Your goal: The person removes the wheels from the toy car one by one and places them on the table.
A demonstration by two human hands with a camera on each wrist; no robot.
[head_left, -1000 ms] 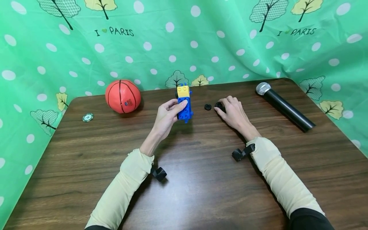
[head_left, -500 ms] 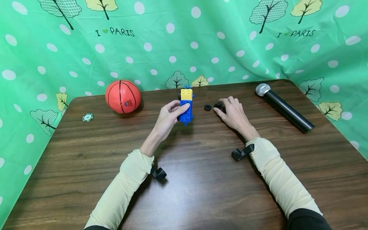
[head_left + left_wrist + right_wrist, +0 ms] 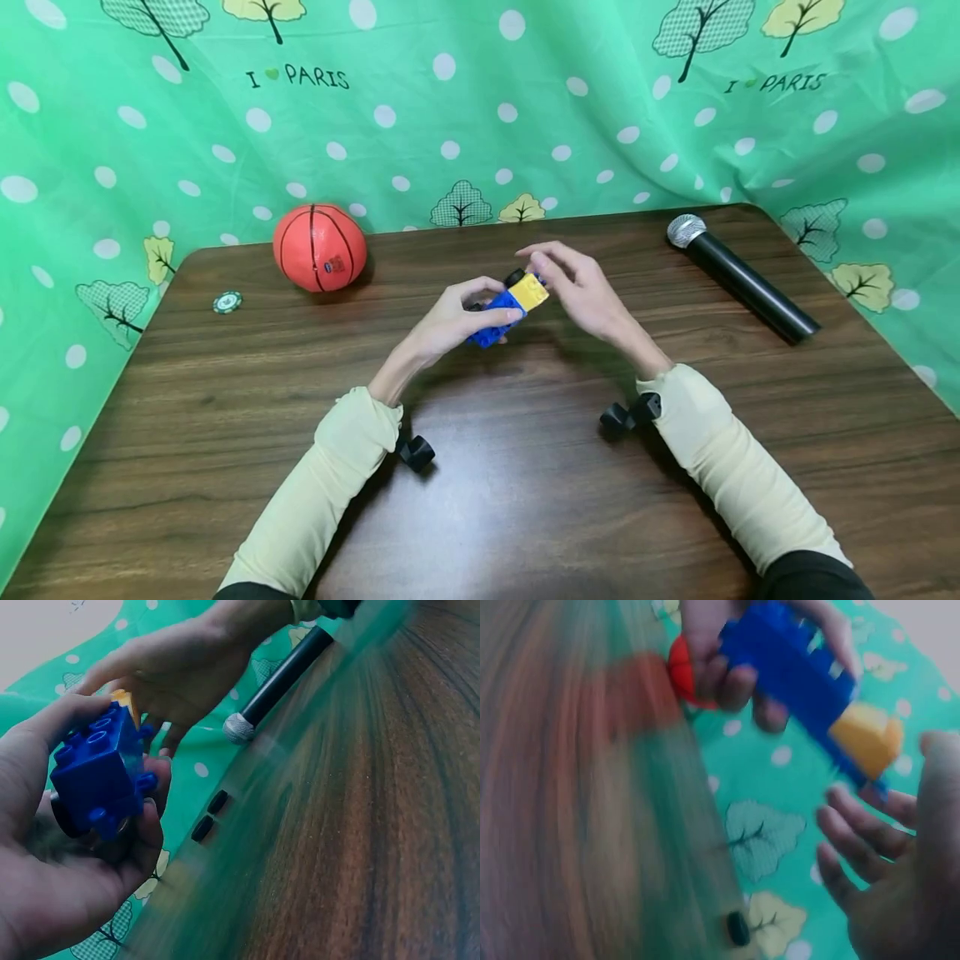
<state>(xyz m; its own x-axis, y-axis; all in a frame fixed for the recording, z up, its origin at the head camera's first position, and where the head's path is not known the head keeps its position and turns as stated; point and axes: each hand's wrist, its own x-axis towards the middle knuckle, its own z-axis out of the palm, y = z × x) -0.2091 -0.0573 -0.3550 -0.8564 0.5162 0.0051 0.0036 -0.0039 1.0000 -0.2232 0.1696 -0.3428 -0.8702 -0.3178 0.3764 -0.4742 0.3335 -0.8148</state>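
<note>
Toy car was up off the tabletop, left grip curled round it, thumb on top. Right grip was loose and spread a bit by its yellow end, holding nothing, couldn't tell if touching.

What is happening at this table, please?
A person's left hand holds a blue-and-yellow block toy above the table. The right hand, its fingers loose, is at the toy's yellow end; whether they touch is unclear. Two small black wheels lie on the table, as do a red ball, a microphone and a round chip.
</note>
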